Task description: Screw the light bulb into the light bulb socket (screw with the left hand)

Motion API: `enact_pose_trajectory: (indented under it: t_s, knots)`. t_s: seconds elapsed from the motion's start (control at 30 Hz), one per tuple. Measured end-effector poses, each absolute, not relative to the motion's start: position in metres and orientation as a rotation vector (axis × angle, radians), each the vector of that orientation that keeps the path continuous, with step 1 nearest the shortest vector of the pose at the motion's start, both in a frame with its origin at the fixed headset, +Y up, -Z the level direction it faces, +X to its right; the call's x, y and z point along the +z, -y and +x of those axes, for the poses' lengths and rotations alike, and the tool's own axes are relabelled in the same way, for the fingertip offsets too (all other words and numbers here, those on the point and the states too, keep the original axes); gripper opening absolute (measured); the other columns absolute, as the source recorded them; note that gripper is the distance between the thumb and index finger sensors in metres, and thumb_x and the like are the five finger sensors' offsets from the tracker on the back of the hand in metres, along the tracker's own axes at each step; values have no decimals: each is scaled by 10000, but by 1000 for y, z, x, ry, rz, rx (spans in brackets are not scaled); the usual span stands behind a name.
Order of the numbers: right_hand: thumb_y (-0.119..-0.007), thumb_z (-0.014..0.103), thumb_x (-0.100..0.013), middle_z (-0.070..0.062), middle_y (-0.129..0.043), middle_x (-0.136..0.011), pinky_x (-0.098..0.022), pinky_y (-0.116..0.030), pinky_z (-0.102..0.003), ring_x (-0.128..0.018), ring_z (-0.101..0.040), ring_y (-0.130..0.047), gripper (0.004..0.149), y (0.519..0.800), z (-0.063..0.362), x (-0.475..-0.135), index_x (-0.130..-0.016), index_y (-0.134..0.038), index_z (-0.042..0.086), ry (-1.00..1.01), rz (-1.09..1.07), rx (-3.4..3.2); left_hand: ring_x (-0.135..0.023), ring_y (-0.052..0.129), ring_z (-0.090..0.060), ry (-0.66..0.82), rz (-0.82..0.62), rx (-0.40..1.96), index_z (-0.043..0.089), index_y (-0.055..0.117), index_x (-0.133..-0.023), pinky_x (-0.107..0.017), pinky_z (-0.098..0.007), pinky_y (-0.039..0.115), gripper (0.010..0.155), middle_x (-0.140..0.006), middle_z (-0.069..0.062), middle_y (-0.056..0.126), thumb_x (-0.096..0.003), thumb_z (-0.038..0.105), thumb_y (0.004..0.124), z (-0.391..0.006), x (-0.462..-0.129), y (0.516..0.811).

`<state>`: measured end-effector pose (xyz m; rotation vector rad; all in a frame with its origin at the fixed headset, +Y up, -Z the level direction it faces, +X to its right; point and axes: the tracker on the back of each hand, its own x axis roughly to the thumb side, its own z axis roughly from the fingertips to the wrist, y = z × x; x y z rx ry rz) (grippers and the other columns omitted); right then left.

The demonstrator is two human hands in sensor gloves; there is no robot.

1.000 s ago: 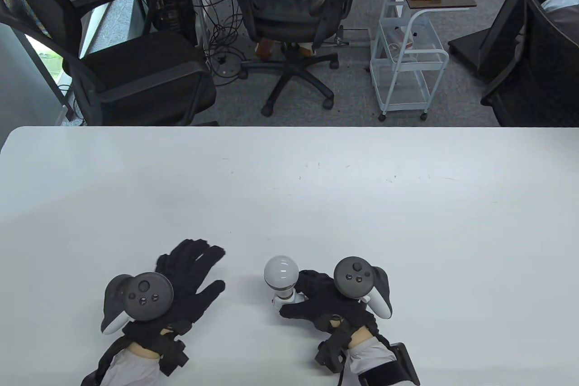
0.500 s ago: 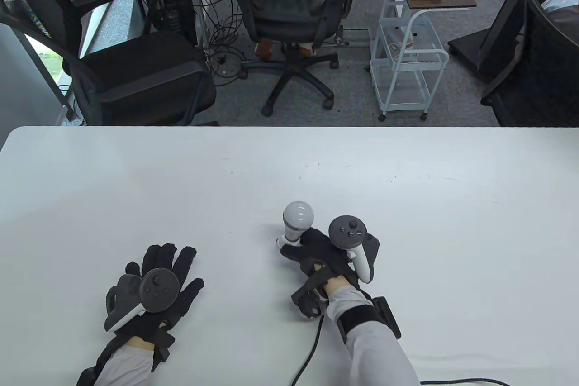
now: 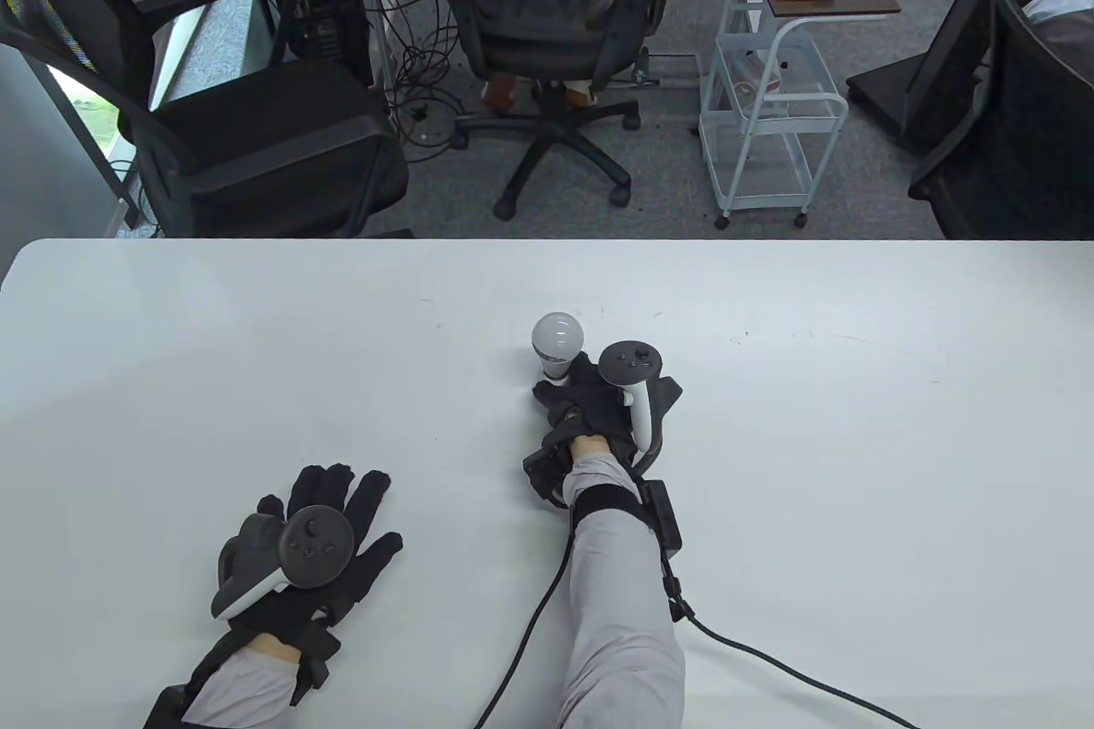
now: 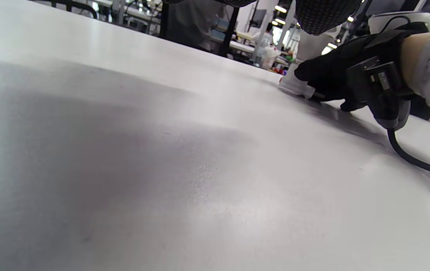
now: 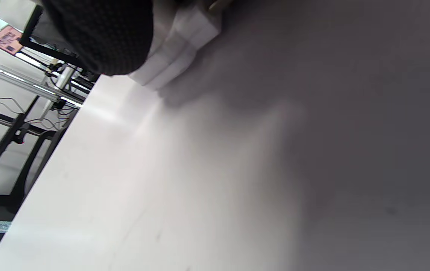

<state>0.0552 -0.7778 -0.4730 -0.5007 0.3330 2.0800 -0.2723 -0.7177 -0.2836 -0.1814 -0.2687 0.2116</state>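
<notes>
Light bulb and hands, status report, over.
Right hand grips socket base on the table, light bulb upright on top. Left hand flat, open, apart. Nothing between them.

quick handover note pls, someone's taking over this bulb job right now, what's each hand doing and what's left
Right hand: grips the white socket near the table's middle, base on the table, light bulb standing upright in the top of it.
Left hand: lies flat on the table, fingers spread, holding nothing, well apart from the bulb.
Done: bulb and socket are together and steadied. How far the thread is in cannot be told.
Left: bring the left hand to the bulb, twist until snug while the right keeps its grip on the socket.
</notes>
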Motion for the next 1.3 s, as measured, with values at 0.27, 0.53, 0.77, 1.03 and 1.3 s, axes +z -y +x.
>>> enact_pose_trajectory:
  t_s: [0.27, 0.53, 0.77, 1.03, 1.3]
  knots:
    - [-817, 399, -526, 70, -108, -1141, -661, 112, -503, -1026, -248, -42, 797, 785, 60, -467, -1032, -202, 400, -453, -411, 2085, -1084, 206, -574, 256, -183, 183, 202, 294, -1232, -627, -867, 216, 748, -1215, -326, 274, -649, 559, 599, -271, -284, 719]
    - [-840, 398, -491, -136, -193, -1136, -660, -30, -661, -1011, -457, -137, 789, 756, 96, -405, -1069, -329, 234, -376, -161, 2189, -1078, 165, -572, 223, -155, 203, 211, 249, -1228, -625, -866, 202, 763, -1213, -322, 223, -646, 570, 590, -280, -284, 717]
    - [-836, 399, -497, -152, -228, -1145, -651, -3, -679, -1031, -453, -132, 773, 721, 125, -336, -1077, -362, 205, -147, 2, 2333, -1056, 63, -570, 183, -128, 216, 215, 206, -1220, -603, -866, 153, 786, -1200, -325, 128, -636, 593, 572, -291, -280, 714]
    - [-834, 400, -500, -147, -238, -1154, -655, 29, -691, -1050, -437, -96, 766, 731, 146, -301, -1078, -372, 202, -16, -7, 2479, -1048, 29, -561, 186, -135, 210, 221, 194, -1217, -596, -863, 129, 793, -1197, -313, 90, -629, 604, 564, -289, -277, 712]
    - [-825, 413, -509, -150, -233, -1158, -648, 35, -689, -1045, -443, -77, 764, 733, 143, -300, -1085, -364, 213, -48, 61, 2514, -1050, 33, -560, 150, -169, 216, 223, 167, -1220, -595, -862, 127, 801, -1198, -315, 95, -634, 599, 561, -295, -281, 718]
